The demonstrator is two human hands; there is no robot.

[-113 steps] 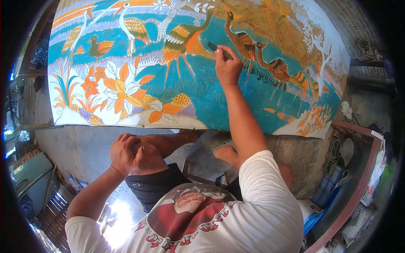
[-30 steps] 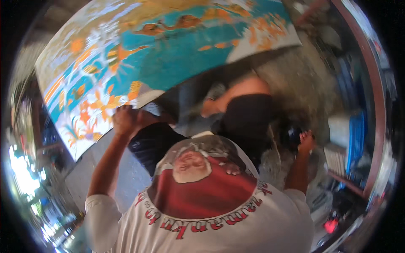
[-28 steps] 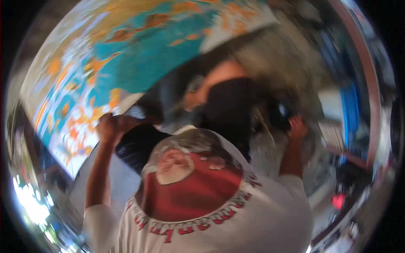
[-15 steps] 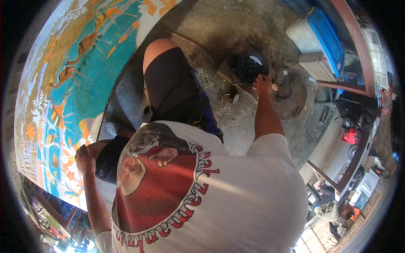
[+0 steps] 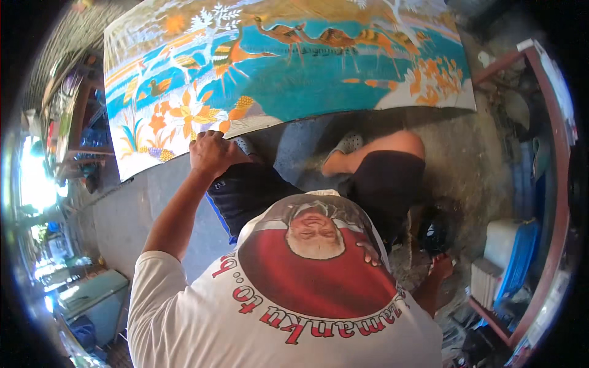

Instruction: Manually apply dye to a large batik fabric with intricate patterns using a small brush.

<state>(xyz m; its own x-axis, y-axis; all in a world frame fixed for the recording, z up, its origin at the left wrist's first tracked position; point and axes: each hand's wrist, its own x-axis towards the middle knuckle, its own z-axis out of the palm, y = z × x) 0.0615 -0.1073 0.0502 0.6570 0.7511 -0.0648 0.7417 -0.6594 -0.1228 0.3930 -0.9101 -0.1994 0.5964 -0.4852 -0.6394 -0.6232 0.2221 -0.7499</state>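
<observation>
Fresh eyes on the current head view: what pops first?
The large painting of long-legged birds on turquoise water, stretching across the top. Next, the white shirt with its big red print, filling the lower middle. Then the hands: left hand on the knee, right hand at lower right beside a dark round vessel.

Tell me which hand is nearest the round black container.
The right hand, at lower right, just below the round black container in view; the left hand rests on the left knee.
</observation>
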